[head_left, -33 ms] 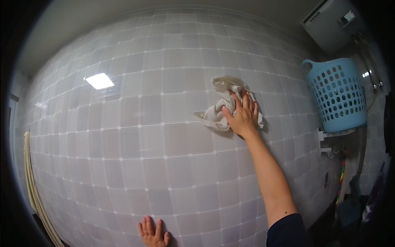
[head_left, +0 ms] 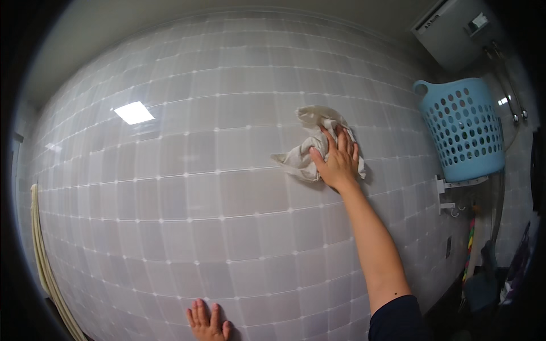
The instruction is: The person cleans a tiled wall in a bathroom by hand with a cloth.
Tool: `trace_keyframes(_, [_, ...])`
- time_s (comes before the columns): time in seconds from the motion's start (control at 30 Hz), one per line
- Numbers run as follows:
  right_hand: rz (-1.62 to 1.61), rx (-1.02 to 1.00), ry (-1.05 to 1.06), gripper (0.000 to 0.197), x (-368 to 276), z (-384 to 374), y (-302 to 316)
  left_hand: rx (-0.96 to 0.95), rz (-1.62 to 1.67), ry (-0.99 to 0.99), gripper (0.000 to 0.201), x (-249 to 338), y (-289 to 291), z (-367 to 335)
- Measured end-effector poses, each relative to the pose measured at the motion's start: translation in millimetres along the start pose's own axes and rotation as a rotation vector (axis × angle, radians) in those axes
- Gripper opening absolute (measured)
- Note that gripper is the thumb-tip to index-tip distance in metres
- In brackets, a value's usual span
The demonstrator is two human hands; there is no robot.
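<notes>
Pressed against the tiled wall, my right hand holds a crumpled off-white cloth under its palm. Its fingers point upward and are spread over the cloth. Folds of the cloth stick out above and to the left of the hand. Low in the picture, my left hand rests on the same wall with nothing in it, its fingers stretched upward. The left wrist lies outside the picture.
At the right, a light blue perforated basket hangs above a white hook rack. A grey box-shaped appliance is mounted higher up. A pale yellow hanging strip of cloth runs down the left edge.
My right hand and the cloth have slid slightly to the right along the tiles. The left hand stays at about the same place on the wall, while the view has shifted a little.
</notes>
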State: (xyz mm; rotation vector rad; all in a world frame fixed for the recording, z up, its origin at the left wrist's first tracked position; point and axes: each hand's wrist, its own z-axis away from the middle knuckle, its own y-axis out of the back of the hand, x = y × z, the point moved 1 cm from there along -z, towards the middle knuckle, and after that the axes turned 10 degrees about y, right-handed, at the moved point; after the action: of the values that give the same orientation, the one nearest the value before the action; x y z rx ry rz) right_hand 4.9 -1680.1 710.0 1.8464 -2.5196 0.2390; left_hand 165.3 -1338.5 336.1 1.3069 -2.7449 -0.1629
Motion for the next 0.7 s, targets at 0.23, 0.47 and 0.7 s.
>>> trace_keyframes(0.23, [0.155,-0.027,-0.213,0.069,118.8,54.8,13.5,0.011,-0.023,-0.006,0.056,10.2,0.6,-7.0])
trace_keyframes(0.47, [0.126,-0.012,-0.389,0.075,190.6,108.9,35.0,0.038,-0.029,-0.022,0.056,14.4,-1.9,-5.5])
trace_keyframes(0.7, [0.074,-0.079,-0.149,0.074,95.7,117.2,34.1,0.018,-0.062,-0.025,0.057,14.6,1.1,-5.9])
